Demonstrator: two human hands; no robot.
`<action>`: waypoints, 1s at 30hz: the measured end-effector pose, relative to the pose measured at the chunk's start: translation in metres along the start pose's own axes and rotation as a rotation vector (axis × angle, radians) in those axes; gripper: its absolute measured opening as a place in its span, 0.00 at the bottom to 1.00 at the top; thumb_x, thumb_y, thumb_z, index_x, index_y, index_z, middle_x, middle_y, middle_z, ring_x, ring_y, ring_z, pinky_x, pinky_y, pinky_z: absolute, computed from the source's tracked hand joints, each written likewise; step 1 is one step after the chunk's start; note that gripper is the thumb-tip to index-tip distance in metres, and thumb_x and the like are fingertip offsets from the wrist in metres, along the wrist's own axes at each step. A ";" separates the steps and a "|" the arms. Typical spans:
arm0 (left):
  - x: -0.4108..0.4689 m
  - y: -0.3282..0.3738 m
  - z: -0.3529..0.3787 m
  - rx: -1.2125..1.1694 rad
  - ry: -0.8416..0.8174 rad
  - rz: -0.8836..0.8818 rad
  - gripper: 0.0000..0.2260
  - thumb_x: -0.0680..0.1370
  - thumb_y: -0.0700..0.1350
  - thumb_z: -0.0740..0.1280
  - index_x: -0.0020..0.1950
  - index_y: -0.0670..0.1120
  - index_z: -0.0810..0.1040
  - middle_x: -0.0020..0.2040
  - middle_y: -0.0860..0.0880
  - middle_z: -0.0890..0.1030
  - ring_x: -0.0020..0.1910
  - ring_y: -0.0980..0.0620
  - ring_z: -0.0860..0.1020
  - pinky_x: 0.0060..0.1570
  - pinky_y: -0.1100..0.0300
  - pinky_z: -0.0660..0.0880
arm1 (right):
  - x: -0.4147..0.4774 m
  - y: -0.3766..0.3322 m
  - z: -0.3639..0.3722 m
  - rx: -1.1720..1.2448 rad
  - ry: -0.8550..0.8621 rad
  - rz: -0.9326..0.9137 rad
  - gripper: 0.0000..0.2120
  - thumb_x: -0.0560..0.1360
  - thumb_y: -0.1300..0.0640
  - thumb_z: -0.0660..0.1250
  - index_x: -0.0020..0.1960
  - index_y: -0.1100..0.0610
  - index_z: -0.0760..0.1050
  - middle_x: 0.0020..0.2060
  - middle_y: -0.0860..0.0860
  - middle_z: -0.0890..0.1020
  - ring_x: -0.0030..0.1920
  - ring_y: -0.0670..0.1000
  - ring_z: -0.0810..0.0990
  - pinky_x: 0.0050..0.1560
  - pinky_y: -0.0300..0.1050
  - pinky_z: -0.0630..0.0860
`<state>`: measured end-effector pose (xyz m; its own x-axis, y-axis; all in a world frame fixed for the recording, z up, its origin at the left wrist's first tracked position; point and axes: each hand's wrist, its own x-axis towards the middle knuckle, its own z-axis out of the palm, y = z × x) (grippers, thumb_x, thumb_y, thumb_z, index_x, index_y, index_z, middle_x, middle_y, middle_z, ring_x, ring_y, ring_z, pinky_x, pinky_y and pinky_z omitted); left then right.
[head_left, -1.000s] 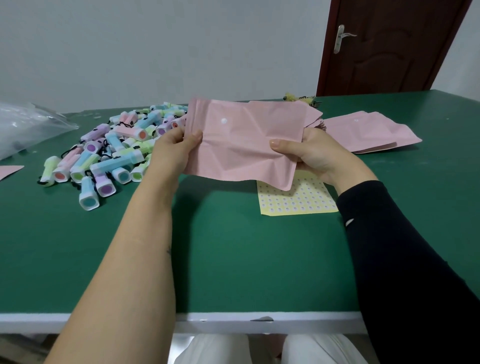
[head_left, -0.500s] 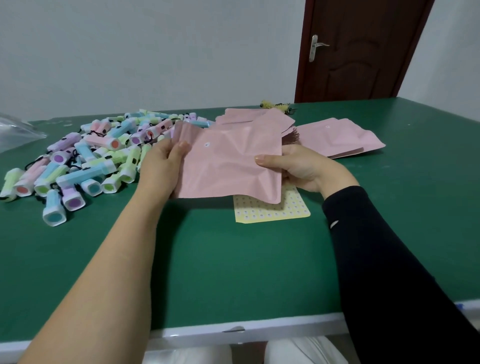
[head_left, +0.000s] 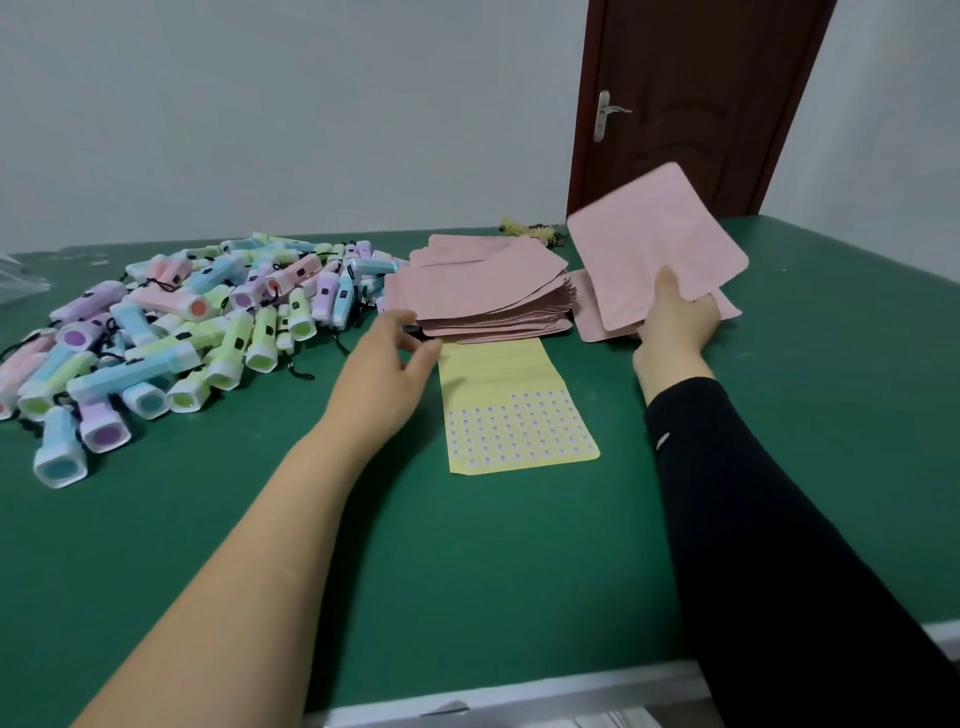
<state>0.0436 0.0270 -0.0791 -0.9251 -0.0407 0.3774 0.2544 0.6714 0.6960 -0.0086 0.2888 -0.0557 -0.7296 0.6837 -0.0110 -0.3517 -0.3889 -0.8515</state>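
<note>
Two hands are counted, one left hand (head_left: 384, 374) and one right hand (head_left: 675, 322). One pink pouch (head_left: 654, 244) is held up, one stack of pink pouches (head_left: 488, 291) is logged with too many layers to count, and at least two more flat pouches (head_left: 587, 312) are noted just beside it. One yellow sticker sheet (head_left: 514, 410) (dots not counted), one pile of pastel flashlights (head_left: 182, 332) (dozens, exact number not tellable), one green table (head_left: 467, 571), one door (head_left: 691, 93) with one handle (head_left: 605, 114) and one clear plastic bag (head_left: 21, 280) are recorded.
</note>
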 end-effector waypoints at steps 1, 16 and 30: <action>-0.001 0.001 0.002 0.019 -0.034 0.016 0.21 0.81 0.52 0.64 0.72 0.48 0.67 0.48 0.60 0.74 0.44 0.59 0.75 0.42 0.60 0.68 | 0.002 0.005 0.001 -0.036 0.023 0.008 0.07 0.78 0.61 0.64 0.56 0.55 0.72 0.49 0.46 0.79 0.54 0.53 0.80 0.60 0.54 0.78; -0.010 0.006 0.009 0.231 -0.276 0.092 0.13 0.80 0.50 0.65 0.64 0.50 0.77 0.59 0.52 0.78 0.53 0.56 0.74 0.51 0.62 0.68 | 0.008 0.029 0.009 -0.747 -0.018 -0.127 0.12 0.80 0.63 0.57 0.62 0.64 0.70 0.58 0.58 0.79 0.56 0.59 0.78 0.50 0.46 0.72; -0.011 0.009 0.008 0.297 -0.320 0.096 0.10 0.80 0.51 0.66 0.61 0.52 0.78 0.57 0.52 0.77 0.57 0.51 0.74 0.60 0.51 0.72 | -0.004 0.024 0.011 -1.484 -0.052 -0.568 0.31 0.74 0.63 0.62 0.76 0.51 0.60 0.79 0.57 0.49 0.78 0.61 0.46 0.72 0.67 0.49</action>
<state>0.0533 0.0396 -0.0818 -0.9539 0.2318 0.1909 0.2945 0.8461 0.4443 -0.0204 0.2696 -0.0700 -0.7377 0.4911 0.4632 0.2635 0.8412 -0.4722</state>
